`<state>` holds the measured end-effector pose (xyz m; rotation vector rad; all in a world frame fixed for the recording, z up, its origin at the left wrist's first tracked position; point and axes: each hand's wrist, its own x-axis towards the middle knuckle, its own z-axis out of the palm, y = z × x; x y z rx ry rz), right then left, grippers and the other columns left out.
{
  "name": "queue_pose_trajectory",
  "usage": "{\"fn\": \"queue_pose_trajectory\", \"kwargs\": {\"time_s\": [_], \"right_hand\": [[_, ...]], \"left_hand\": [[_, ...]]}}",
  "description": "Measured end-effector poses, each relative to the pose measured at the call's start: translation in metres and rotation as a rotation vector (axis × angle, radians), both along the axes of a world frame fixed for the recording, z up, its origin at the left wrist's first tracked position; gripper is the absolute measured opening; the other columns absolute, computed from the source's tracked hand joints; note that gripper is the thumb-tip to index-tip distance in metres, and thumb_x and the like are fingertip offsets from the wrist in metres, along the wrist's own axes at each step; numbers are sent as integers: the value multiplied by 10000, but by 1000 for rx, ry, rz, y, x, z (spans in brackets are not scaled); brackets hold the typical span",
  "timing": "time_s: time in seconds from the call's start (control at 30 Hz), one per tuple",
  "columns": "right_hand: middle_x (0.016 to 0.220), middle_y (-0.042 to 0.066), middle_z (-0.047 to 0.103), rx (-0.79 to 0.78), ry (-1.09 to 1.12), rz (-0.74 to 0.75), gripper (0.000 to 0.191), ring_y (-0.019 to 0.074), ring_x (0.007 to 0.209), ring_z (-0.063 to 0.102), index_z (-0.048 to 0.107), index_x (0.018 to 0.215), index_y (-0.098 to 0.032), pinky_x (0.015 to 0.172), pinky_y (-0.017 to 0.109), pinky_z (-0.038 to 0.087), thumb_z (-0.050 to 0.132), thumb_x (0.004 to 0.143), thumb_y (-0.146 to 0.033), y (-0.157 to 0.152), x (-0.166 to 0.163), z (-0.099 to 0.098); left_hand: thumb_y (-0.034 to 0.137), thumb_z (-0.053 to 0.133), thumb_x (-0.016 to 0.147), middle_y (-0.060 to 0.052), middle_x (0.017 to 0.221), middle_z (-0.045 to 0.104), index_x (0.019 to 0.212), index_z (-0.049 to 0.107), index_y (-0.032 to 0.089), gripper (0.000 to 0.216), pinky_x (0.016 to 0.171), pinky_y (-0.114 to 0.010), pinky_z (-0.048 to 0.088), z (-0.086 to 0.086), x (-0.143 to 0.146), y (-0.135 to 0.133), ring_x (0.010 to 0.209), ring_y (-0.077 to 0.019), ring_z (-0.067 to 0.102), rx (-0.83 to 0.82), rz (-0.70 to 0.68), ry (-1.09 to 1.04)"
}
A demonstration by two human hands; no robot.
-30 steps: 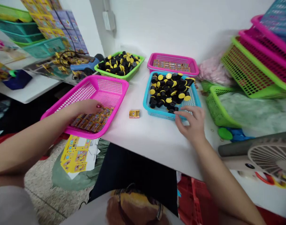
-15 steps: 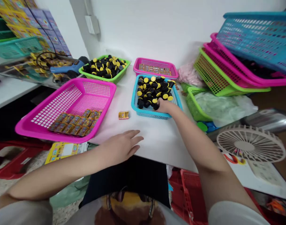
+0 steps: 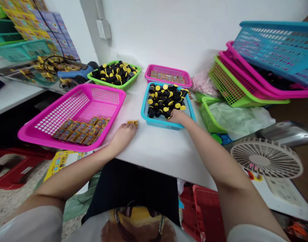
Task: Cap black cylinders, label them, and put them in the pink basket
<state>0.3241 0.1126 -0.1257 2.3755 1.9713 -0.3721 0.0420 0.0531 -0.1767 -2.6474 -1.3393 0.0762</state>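
We find the left hand (image 3: 123, 137) touching the small packet (image 3: 134, 123), right of the large pink basket (image 3: 101, 107); the right hand (image 3: 178, 117) among black-and-yellow pieces (image 3: 166, 98), near side of the blue basket (image 3: 166, 125). We cannot tell either grip.

small gold packet (image 3: 136, 123), partly covered, on white table (image 3: 154, 148); black cylinders (image 3: 166, 98), yellow ends, jumbled in blue basket (image 3: 164, 124)
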Motion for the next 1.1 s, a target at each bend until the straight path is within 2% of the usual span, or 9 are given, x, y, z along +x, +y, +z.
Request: {"fn": "queue_pose_trajectory", "kwargs": {"time_s": [0.07,0.17,0.3,0.4,0.5,0.7,0.87,0.97,1.1], "right_hand": [[764,57,706,36,57,-4,171,274,846,710,650,802,-219,700,342,529,772,720,-307,-3,6,1],[651,-18,614,116,145,-44,206,194,686,640,546,773,-249,617,306,479,729,772,-344,-12,13,2],[617,-89,488,517,497,-65,319,115,573,464,407,771,-269,570,269,382,716,774,-349,-34,18,-5],[618,-104,400,821,772,17,365,95,566,362,385,746,-267,567,267,322,735,762,-367,-59,20,-18],[645,-89,418,945,887,66,374,100,597,411,411,743,-262,593,270,349,750,786,-412,-82,21,-32],[756,-40,591,1068,1019,91,386,134,723,579,432,762,-267,707,297,460,786,809,-415,-97,22,-48],[826,-25,652,1075,1022,126,363,142,802,649,445,781,-268,786,306,503,785,823,-387,-96,22,-53],[871,-13,681,1071,1008,150,332,145,839,669,452,797,-267,820,317,506,771,841,-348,-99,20,-54],[920,-2,697,1102,1002,160,321,145,873,673,446,820,-273,848,326,524,756,845,-350,-102,17,-54]], "left_hand": [[4,412,1000,-231,1197,743,1307,645,7,385,1030,-445,583,0,-1,1,1115,-297,744,-5,-18,-9],[11,420,1004,-256,1339,683,1422,566,17,443,1067,-430,570,-1,-1,4,1231,-289,703,16,-29,-66],[-26,410,985,-249,1412,650,1410,579,21,459,1111,-398,548,-1,-2,6,1299,-277,674,-9,4,-86],[-12,387,1002,-234,1305,717,1356,623,40,428,987,-371,606,2,-5,9,1143,-274,755,-67,48,-90],[81,408,1053,-183,1111,787,1308,663,86,361,863,-323,620,6,-9,15,934,-247,801,-106,79,-125],[164,446,1062,-184,1098,791,1326,667,108,349,856,-345,623,14,-12,15,966,-276,796,-77,116,-154],[92,408,1041,-151,1442,668,1432,606,131,440,1115,-380,556,-4,-2,-18,1325,-240,666,-26,-250,-262],[108,415,1042,-131,1358,724,1321,676,147,385,1002,-343,612,-17,11,-34,1206,-229,734,-136,-307,-207],[163,479,1025,-79,1118,802,1151,734,186,285,874,-287,608,-17,21,-33,1004,-217,782,-258,-151,-234]]}}
